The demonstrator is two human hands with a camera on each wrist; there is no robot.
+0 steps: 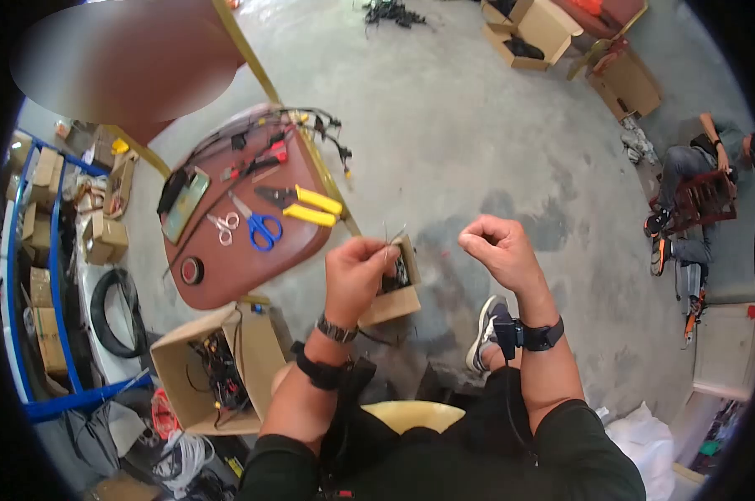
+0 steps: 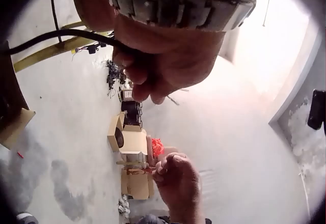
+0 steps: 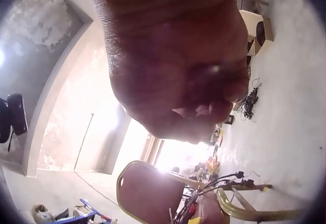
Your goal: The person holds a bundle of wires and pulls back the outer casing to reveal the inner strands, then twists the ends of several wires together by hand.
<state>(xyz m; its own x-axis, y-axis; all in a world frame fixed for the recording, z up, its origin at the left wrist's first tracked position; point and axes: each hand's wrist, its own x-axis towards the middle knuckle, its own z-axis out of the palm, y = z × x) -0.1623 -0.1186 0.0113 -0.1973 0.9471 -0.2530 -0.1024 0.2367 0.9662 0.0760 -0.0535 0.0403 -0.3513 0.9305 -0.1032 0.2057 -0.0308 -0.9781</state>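
My left hand (image 1: 356, 271) pinches a black cable (image 2: 76, 32), whose thin bare wire ends (image 1: 394, 234) stick out past the fingertips. Across from it, my right hand (image 1: 504, 253) is raised with its fingers curled in toward the thumb, and nothing shows between them. To the left, a red-brown chair seat (image 1: 252, 280) bears wire strippers (image 1: 310, 205) with yellow handles, blue-handled scissors (image 1: 263, 234), small pale scissors (image 1: 224, 228), a roll of tape (image 1: 192, 270) and red-handled tools (image 1: 269, 157). A black wire harness (image 1: 310, 117) lies along the far edge of the seat.
An open cardboard box (image 1: 169, 367) of cables stands at the lower left, and a smaller box (image 1: 394, 305) sits below my left hand. Blue shelving (image 1: 56, 292) lines the left side. Another person (image 1: 694, 167) sits at the far right. More boxes (image 1: 552, 33) are at the back.
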